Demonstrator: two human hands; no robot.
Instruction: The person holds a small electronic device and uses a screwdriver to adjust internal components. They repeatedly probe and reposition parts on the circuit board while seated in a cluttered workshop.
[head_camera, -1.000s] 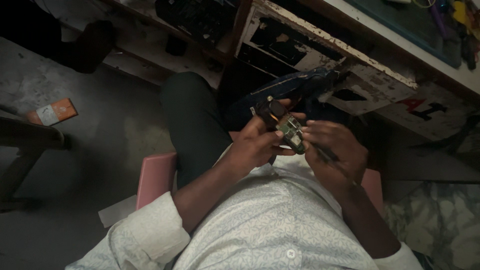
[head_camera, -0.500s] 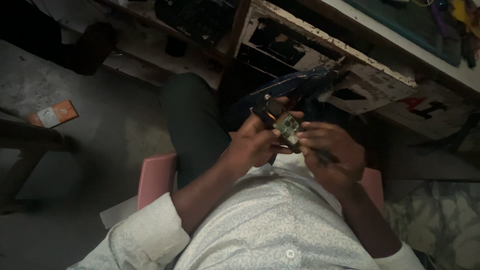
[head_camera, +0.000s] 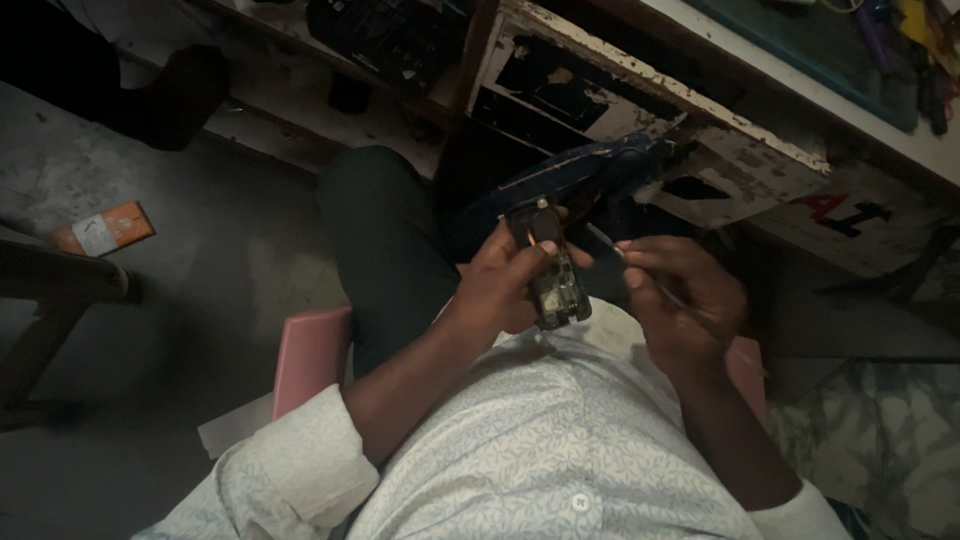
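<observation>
Holding: left hand (head_camera: 500, 285) clamped on small circuit board (head_camera: 556, 285) | right hand (head_camera: 680, 295) pinching thin tool (head_camera: 650, 282), now drawn slightly off the board | blue glue gun (head_camera: 590, 175) behind.

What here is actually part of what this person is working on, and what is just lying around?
In use:
- left hand, gripping a small opened device
- right hand, holding a thin tool
- blue tool on the lap, just beyond the hands

Lying about:
- orange box on the floor
- pink stool
- worn white bench
</observation>
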